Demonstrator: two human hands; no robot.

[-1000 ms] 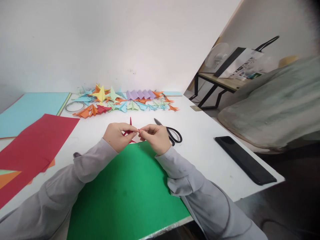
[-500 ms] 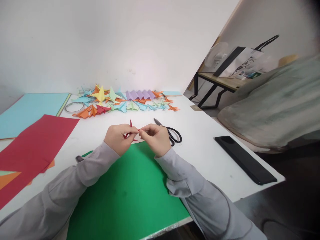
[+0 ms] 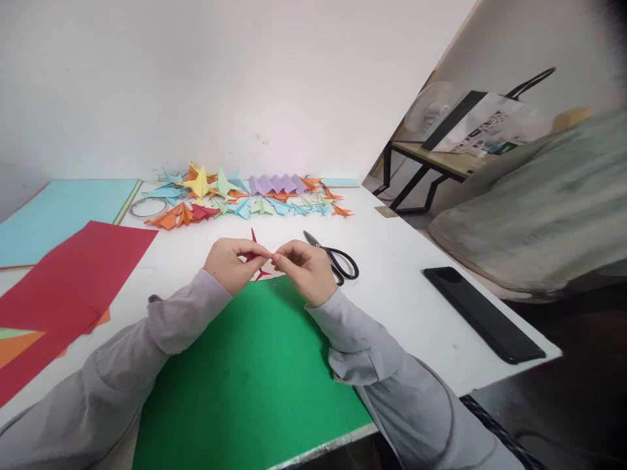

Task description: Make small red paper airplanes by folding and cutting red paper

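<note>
A small red folded paper piece (image 3: 262, 275) with thin pointed arms is pinched between my two hands over the far edge of a green sheet (image 3: 255, 372). My left hand (image 3: 232, 264) grips it by thumb and forefinger, and its points stick out above and below the fingers. The fingertips of my right hand (image 3: 309, 271) meet the left ones on one narrow tip, mostly hidden by the fingers. Just beyond my right hand lie scissors (image 3: 345, 263) with black handles, blades pointing away to the left.
Along the wall lie several folded paper shapes (image 3: 200, 184) and a purple pleated strip (image 3: 277, 185). A tape roll (image 3: 148, 207), blue sheets (image 3: 73, 205) and red paper (image 3: 93, 267) are on the left. A black phone (image 3: 482, 313) rests near the table's right edge.
The red paper piece has turned slightly in my fingers, its lower point now hanging further down. Both hands stay in nearly the same place; the whole view has shifted a little.
</note>
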